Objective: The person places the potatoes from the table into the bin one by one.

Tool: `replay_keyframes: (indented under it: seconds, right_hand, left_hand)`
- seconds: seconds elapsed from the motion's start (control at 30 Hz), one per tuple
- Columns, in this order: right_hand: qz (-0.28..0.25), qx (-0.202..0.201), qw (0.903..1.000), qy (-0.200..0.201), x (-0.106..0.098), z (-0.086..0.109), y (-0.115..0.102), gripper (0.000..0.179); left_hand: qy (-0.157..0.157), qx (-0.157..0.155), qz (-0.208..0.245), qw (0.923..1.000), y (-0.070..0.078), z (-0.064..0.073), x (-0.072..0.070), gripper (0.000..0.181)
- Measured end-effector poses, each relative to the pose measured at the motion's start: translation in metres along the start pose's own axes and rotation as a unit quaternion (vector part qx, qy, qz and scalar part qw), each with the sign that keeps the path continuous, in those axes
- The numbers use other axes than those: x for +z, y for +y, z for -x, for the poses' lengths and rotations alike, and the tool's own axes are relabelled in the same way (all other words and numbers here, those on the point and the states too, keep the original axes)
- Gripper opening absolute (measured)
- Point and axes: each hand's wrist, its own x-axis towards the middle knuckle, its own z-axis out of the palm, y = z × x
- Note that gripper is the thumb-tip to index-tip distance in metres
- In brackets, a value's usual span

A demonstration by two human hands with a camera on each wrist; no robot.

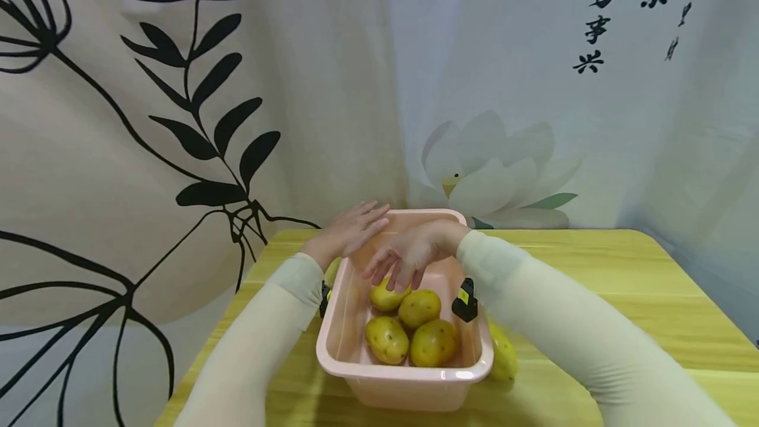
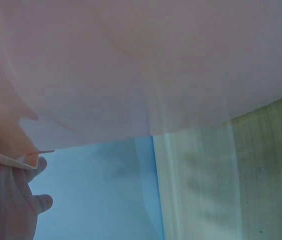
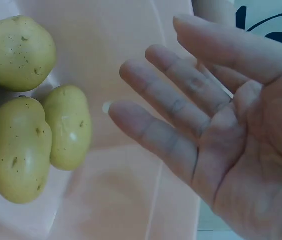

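Note:
A pink plastic basin (image 1: 409,372) stands on the table with several yellow potatoes (image 1: 387,340) lying on its floor. At its far left side, my left hand (image 1: 350,229) touches the rim with its fingers extended. From the left wrist, the basin's outer wall (image 2: 106,75) fills the upper view, and part of the left hand (image 2: 6,205) shows beside the rim. My right hand (image 1: 415,252) hovers over the basin's inside, above the potatoes. The right wrist view shows that right hand (image 3: 231,135) with fingers spread and nothing held, apart from the potatoes (image 3: 21,150).
The basin sits on a yellow wood-grain table (image 1: 593,282). A yellow, elongated item (image 1: 503,354) lies against its right outside, partly hidden. Another yellowish item (image 1: 332,272) shows behind the left wrist. A printed curtain (image 1: 332,84) hangs behind the table.

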Motion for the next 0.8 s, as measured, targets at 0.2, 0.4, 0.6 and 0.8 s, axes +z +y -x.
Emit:
replay_keyframes:
  seconds: [0.2, 0.4, 0.6, 0.8]
  right_hand:
    - [0.011, -0.015, 0.9998, 0.009, 0.004, 0.017, -0.008, 0.056]
    - [0.010, -0.050, 0.9986, 0.015, 0.008, 0.035, -0.004, 0.057]
    - [0.027, -0.085, 0.9955, 0.032, 0.009, 0.053, 0.003, 0.055]
    - [0.003, -0.087, 0.9955, 0.038, 0.009, 0.059, 0.009, 0.056]
  left_hand:
    - [0.002, -0.009, -0.003, 1.0000, -0.002, 0.001, 0.000, 0.065]
    - [0.005, -0.008, -0.006, 0.9999, 0.000, 0.000, 0.000, 0.065]
    - [0.001, -0.013, -0.004, 0.9999, 0.001, -0.001, -0.001, 0.067]
    - [0.000, -0.026, -0.025, 0.9994, 0.001, 0.000, -0.001, 0.066]
